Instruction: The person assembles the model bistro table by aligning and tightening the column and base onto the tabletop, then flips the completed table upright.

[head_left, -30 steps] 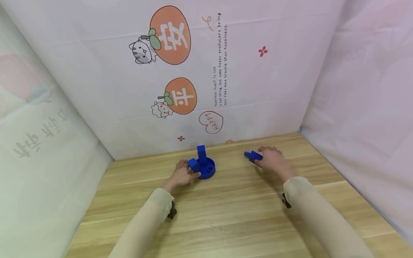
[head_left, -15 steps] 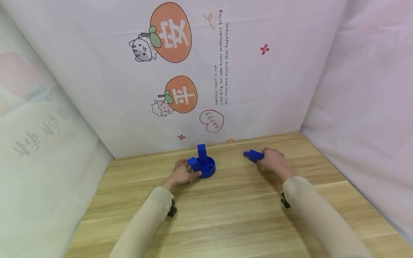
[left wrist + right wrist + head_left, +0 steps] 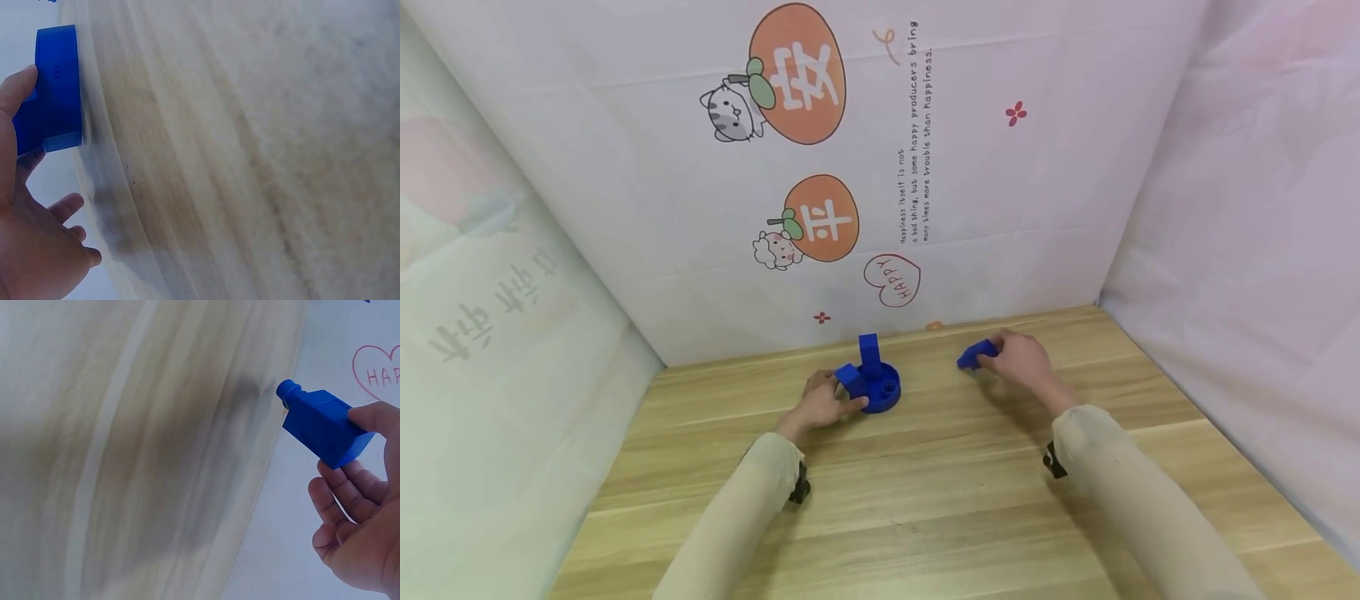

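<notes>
A round blue base (image 3: 883,402) with a raised rim stands on the wooden table, left of the middle. Two blue rectangular blocks rise from it: one upright block (image 3: 869,354) at the back and one tilted block (image 3: 851,380) at the left. A round socket (image 3: 889,388) shows on its right side. My left hand (image 3: 822,407) grips the base at its left edge, thumb in front. To the right, my right hand (image 3: 1024,361) pinches a blue rectangular block with a round ridged neck (image 3: 322,425) between thumb and fingers. Its neck points down and left, above the table.
The wooden table (image 3: 895,508) meets a white printed cloth wall (image 3: 970,192) close behind the base. More white cloth hangs along the left side (image 3: 497,350) and the right side (image 3: 1240,250).
My right hand has shifted slightly left and turned the necked block, so its neck now points down toward the table. My left hand and the base have stayed in place.
</notes>
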Demonstrator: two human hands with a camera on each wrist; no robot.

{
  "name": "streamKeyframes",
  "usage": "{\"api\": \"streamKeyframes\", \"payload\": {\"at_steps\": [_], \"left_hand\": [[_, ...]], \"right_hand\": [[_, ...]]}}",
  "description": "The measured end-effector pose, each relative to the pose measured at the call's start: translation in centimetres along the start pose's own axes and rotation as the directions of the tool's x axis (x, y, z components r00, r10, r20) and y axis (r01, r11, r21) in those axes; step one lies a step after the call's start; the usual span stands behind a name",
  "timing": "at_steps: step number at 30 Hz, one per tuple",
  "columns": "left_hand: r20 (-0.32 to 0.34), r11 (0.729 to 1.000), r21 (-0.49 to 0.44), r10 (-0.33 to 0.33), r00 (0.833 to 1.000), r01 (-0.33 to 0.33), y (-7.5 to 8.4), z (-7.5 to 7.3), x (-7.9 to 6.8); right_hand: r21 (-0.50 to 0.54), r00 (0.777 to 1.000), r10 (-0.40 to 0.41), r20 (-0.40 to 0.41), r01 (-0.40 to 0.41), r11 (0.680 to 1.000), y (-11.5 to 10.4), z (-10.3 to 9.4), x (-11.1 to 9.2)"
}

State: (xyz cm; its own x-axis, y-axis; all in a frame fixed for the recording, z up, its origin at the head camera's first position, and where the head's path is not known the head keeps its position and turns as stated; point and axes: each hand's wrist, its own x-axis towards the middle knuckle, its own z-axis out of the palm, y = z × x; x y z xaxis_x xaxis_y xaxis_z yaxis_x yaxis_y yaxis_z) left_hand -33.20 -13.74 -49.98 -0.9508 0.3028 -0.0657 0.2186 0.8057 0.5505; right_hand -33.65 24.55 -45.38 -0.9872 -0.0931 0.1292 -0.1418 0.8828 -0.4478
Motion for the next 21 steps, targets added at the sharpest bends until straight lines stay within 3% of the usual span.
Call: {"api": "streamKeyframes", "payload": {"at_steps": [13,21], "left_hand": [[-0.017,0.999,0.037,0.028,0.999,-0.027,0.2,-0.2,-0.1],[0.004,0.999,0.043,0.007,1.0,-0.007,-0.2,0.1,0.2]], "right_hand": [[0.09,0.997,-0.071,-0.035,0.074,0.993,-2.7,0.6,0.8],[0.132,0.995,-0.099,-0.021,0.101,0.986,-5.5,1.1,0.8]]}}
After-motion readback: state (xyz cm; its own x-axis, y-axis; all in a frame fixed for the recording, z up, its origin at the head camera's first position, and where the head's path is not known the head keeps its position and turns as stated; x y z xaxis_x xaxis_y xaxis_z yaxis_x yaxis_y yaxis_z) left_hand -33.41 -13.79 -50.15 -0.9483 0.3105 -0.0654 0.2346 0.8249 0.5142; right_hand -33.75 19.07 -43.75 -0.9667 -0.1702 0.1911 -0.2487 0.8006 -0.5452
